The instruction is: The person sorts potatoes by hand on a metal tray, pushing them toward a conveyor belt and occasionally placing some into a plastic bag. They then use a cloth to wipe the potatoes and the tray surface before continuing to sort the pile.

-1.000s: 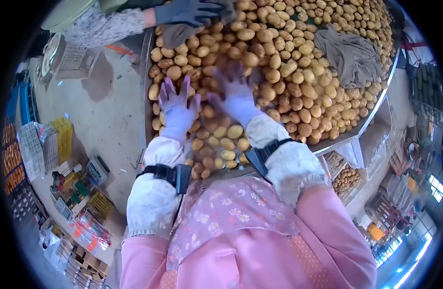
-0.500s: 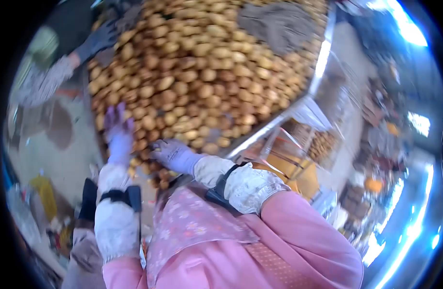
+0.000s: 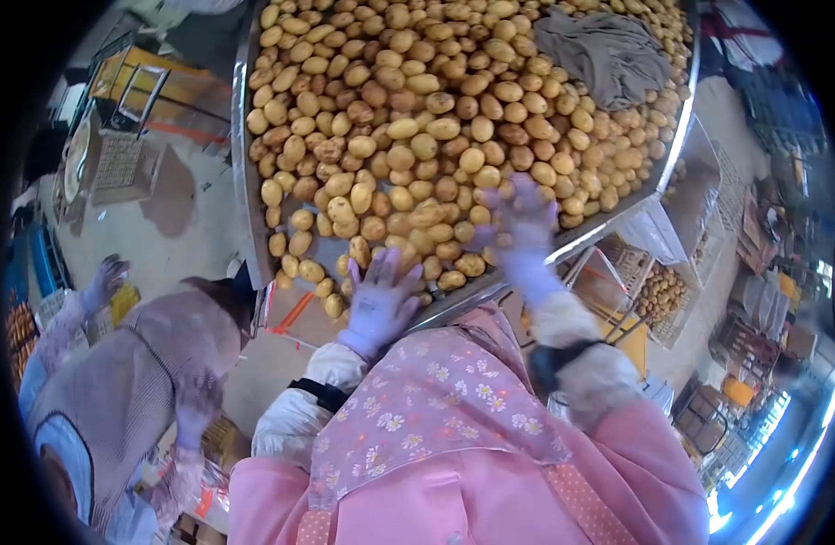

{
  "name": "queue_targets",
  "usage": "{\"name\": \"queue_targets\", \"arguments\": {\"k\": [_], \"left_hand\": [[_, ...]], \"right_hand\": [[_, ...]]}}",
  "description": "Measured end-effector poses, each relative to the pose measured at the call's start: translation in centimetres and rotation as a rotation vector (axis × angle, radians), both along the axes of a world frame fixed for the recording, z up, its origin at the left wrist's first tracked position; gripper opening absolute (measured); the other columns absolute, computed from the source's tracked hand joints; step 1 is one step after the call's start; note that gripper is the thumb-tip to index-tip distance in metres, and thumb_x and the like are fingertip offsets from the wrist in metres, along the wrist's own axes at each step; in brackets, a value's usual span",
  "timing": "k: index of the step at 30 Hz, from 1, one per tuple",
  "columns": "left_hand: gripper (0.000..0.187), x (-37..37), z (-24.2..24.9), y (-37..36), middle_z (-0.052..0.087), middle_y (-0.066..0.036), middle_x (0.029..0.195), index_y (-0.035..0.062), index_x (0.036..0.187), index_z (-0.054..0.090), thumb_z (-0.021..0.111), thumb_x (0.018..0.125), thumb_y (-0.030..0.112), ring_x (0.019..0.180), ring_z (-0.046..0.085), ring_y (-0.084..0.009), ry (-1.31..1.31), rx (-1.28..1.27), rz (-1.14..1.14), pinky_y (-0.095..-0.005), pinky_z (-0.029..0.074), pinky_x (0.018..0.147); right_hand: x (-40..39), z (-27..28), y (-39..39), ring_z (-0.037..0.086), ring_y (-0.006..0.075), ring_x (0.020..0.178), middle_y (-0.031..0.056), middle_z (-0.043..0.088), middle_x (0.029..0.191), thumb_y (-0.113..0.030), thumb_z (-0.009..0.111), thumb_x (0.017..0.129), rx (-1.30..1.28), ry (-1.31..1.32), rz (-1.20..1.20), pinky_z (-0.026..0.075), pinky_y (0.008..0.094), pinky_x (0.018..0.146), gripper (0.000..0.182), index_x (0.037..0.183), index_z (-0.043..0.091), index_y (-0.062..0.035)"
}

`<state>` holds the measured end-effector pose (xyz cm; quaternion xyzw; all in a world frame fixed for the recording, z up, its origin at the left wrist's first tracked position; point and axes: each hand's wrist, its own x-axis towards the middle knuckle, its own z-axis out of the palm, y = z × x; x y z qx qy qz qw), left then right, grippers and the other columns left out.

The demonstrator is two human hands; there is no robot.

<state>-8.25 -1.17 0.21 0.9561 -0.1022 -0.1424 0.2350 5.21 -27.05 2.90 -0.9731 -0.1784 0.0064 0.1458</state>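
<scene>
A heap of yellow-brown, oval produce that looks like potatoes (image 3: 417,127) fills a metal-rimmed sorting table (image 3: 244,145). My left hand (image 3: 379,304), in a lavender glove, lies over the near edge of the heap with its fingers spread against several potatoes. To the right, my right hand (image 3: 524,227), gloved alike and a little blurred, reaches over the potatoes close to the metal rim. Its fingers are apart, and I see nothing held in it. A bare patch of table surface shows between the potatoes at the left.
A grey cloth (image 3: 608,59) lies on the heap at the far right. At the left, a co-worker (image 3: 149,354) in a mesh vest bends over by crates. A basket of potatoes (image 3: 662,295) stands below the table's right side. Another crate (image 3: 127,168) sits on the floor.
My view has swung leftward, so the table appears further right. My right hand has moved forward onto the heap and its fingers have spread; my left hand has drawn back to the near edge.
</scene>
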Motion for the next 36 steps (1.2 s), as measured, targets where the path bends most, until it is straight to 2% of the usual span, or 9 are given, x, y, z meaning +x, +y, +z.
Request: {"name": "queue_targets", "arguments": {"k": [1,6,9,13,17,21,27,29,36], "left_hand": [[0.056,-0.6,-0.2,1.2,0.036,-0.022,0.159,0.0240,0.142,0.062,0.069,0.087,0.035,0.148,0.031,-0.0436,0.005,0.011,0.018,-0.0636,0.016,0.122],[0.050,-6.9,0.0,8.4,0.048,-0.019,0.150,0.0225,0.139,0.064,0.065,0.091,0.033,0.145,0.038,-0.0409,0.020,0.130,0.083,-0.0622,0.019,0.122],[0.046,-6.5,1.1,9.6,0.052,-0.020,0.145,0.0123,0.137,0.064,0.062,0.093,0.025,0.140,0.043,-0.0425,0.004,0.137,0.188,-0.0601,0.026,0.119],[0.046,1.9,0.9,8.5,0.057,-0.023,0.139,0.0006,0.136,0.061,0.061,0.094,0.019,0.128,0.053,-0.0461,-0.181,-0.109,0.579,-0.0552,0.041,0.110],[0.059,3.7,-1.3,4.6,0.047,-0.026,0.150,0.0008,0.148,0.048,0.062,0.094,0.021,0.139,0.043,-0.0466,-0.206,-0.003,0.627,-0.0564,0.033,0.117],[0.070,-2.1,-1.1,4.0,0.036,-0.027,0.159,0.0006,0.156,0.037,0.063,0.094,0.022,0.148,0.031,-0.0471,0.011,0.084,0.433,-0.0572,0.025,0.122],[0.049,5.1,-2.9,8.6,0.057,-0.024,0.139,0.0062,0.143,0.057,0.061,0.096,0.017,0.125,0.058,-0.0405,-0.245,-0.037,0.700,-0.0449,0.050,0.101],[0.042,7.5,-3.8,9.4,0.062,-0.025,0.128,0.0083,0.139,0.060,0.060,0.097,0.017,0.118,0.062,-0.0411,0.217,0.310,0.627,-0.0483,0.051,0.099],[0.044,4.7,-0.6,6.3,0.066,-0.021,0.123,0.0069,0.140,0.058,0.061,0.100,0.025,0.108,0.067,-0.0385,-0.169,-0.193,0.852,-0.0457,0.056,0.090]], "right_hand": [[-0.5,-2.0,4.7,0.043,0.0415,0.138,0.0109,0.041,0.154,-0.046,0.076,0.082,-0.050,0.022,0.041,0.029,0.0717,0.110,0.061,0.139,0.056,-0.0343],[1.2,-6.5,4.0,0.028,0.0432,0.148,0.0042,0.037,0.158,-0.047,0.067,0.091,-0.066,-0.074,0.769,0.034,0.0624,0.114,0.043,0.132,0.060,-0.0405],[8.2,-4.5,4.9,0.048,0.0367,0.138,0.0116,0.053,0.149,-0.046,0.061,0.097,-0.331,0.282,0.531,0.037,0.0584,0.114,0.052,0.147,0.051,-0.0357],[10.1,-6.2,14.4,0.057,0.0374,0.130,0.0196,0.056,0.145,-0.052,0.056,0.098,0.076,0.133,0.203,0.044,0.0610,0.106,0.066,0.156,0.041,-0.0231],[5.2,-6.4,13.8,0.044,0.0447,0.139,0.0138,0.042,0.157,-0.048,0.062,0.095,0.110,-0.017,0.453,0.035,0.0627,0.114,0.069,0.156,0.041,-0.0232],[2.9,-3.3,1.9,0.030,0.0438,0.149,0.0097,0.043,0.157,-0.038,0.064,0.092,-0.111,0.378,0.494,0.023,0.0610,0.123,0.063,0.152,0.047,-0.0316],[1.2,-2.5,-0.2,0.028,0.0468,0.149,0.0098,0.045,0.156,-0.029,0.065,0.090,-0.171,0.140,0.332,0.023,0.0615,0.122,0.049,0.139,0.062,-0.0292],[0.8,-2.7,0.4,0.028,0.0463,0.150,0.0124,0.044,0.157,-0.030,0.065,0.090,-0.192,0.137,0.310,0.023,0.0607,0.122,0.050,0.140,0.062,-0.0267],[-4.3,1.7,1.6,0.035,0.0379,0.148,0.0168,0.040,0.159,-0.028,0.065,0.097,0.531,0.488,-0.103,0.032,0.0478,0.120,0.050,0.146,0.056,-0.0183]]}}
